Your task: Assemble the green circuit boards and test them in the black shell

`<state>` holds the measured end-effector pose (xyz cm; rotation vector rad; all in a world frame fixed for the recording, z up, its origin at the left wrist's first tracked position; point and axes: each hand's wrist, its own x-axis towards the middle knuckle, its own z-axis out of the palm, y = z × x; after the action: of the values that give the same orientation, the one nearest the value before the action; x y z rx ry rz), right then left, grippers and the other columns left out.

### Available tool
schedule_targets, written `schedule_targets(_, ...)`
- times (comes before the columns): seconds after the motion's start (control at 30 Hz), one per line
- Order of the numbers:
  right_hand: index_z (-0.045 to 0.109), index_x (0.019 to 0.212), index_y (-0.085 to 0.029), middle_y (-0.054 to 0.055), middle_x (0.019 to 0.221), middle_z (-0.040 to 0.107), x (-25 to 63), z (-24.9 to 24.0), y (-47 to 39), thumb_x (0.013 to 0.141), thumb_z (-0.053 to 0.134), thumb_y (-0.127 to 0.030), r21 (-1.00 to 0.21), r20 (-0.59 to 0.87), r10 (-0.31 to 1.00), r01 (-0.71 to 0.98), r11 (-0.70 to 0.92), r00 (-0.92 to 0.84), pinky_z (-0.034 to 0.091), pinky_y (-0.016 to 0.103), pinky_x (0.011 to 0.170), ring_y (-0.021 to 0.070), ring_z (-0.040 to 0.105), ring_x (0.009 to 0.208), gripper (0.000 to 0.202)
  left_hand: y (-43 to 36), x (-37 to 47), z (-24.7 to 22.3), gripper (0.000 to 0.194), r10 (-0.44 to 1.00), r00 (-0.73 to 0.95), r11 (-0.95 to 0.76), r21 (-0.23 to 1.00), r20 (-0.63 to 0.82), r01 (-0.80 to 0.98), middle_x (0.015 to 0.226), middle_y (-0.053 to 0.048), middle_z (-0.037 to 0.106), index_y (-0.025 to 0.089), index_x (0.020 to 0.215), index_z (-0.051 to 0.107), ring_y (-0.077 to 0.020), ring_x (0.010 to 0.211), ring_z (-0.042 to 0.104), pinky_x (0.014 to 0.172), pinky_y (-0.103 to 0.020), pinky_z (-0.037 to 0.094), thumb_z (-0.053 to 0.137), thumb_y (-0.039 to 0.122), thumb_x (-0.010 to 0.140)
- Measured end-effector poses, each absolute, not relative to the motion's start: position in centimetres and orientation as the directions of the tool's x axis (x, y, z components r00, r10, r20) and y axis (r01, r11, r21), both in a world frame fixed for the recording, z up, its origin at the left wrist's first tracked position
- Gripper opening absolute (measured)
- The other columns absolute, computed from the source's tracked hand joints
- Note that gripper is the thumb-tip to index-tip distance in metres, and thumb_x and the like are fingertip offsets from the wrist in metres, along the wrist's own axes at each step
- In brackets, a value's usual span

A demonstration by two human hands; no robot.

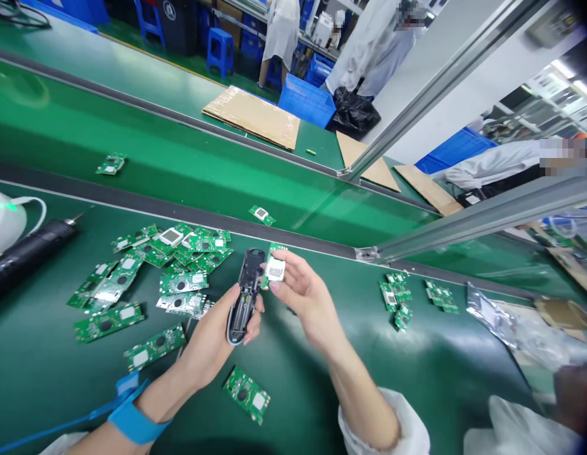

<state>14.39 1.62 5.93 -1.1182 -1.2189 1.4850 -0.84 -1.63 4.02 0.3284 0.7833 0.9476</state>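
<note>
In the head view, the left hand (216, 335) is closed around a black case (248, 287), held tilted above the green table (297, 392). The right hand (309, 297) pinches a small circuit board (275, 270), just beside the upper end of the case. More green boards (179, 284) lie to the left, partly one over another. A black screwdriver (35, 251) is near the left edge.

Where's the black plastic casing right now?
In the head view, near the middle, the black casing is in the left hand, beside the green circuit board in the right hand.
</note>
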Motion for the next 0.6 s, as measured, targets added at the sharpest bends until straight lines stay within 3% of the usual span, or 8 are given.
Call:
schedule_targets(0.1, 0.060, 0.112, -0.029, 0.000, 0.103, 0.065, 13.1, 5.3, 0.1, 0.085, 0.065, -0.018, -0.991, 0.049, 0.994, 0.121, 0.061, -0.101, 0.050, 0.031, 0.089, 0.0151, 0.062, 0.095, 0.029, -1.7, -0.8, 4.0, 0.042, 0.810, 0.354, 0.579, 0.546, -0.467, -0.606, 0.063, -0.002, 0.053, 0.012, 0.080, 0.061, -0.0104, 0.051, 0.039, 0.050, -0.024, 0.036, 0.033, 0.035, 0.102)
schedule_targets(0.23, 0.064, 0.106, -0.028, 0.000, 0.101, 0.064, 12.6, 5.0, -0.2, 0.084, 0.068, -0.014, -0.884, 0.194, 0.973, 0.406, 0.229, -0.126, 0.045, 0.031, 0.092, 0.0169, 0.056, 0.100, 0.027, -1.7, -0.8, 4.1, 0.046, 0.790, 0.397, 0.608, 0.513, -0.467, -0.606, 0.054, 0.000, 0.049, 0.014, 0.075, 0.058, -0.0104, 0.049, 0.038, 0.049, -0.023, 0.035, 0.030, 0.037, 0.103)
schedule_targets(0.37, 0.063, 0.106, -0.026, 0.001, 0.102, 0.064, 12.6, 5.0, 0.2, 0.085, 0.068, -0.012, -0.837, 0.269, 0.955, 0.460, 0.296, -0.125, 0.044, 0.032, 0.090, 0.0184, 0.055, 0.100, 0.025, -1.6, -0.8, 4.1, 0.045, 0.790, 0.377, 0.603, 0.504, -0.483, -0.618, 0.057, 0.000, 0.050, 0.013, 0.076, 0.059, -0.0095, 0.049, 0.038, 0.048, -0.022, 0.034, 0.032, 0.036, 0.103)
schedule_targets(0.6, 0.064, 0.108, -0.027, 0.002, 0.104, 0.062, 12.6, 4.5, 0.3, 0.085, 0.069, -0.015, -0.834, 0.269, 0.956, 0.469, 0.292, -0.117, 0.044, 0.033, 0.090, 0.0186, 0.055, 0.102, 0.026, -1.7, -0.9, 4.2, 0.043, 0.806, 0.360, 0.586, 0.544, -0.470, -0.601, 0.055, 0.002, 0.049, 0.013, 0.076, 0.059, -0.0083, 0.047, 0.035, 0.047, -0.021, 0.031, 0.040, 0.042, 0.100)
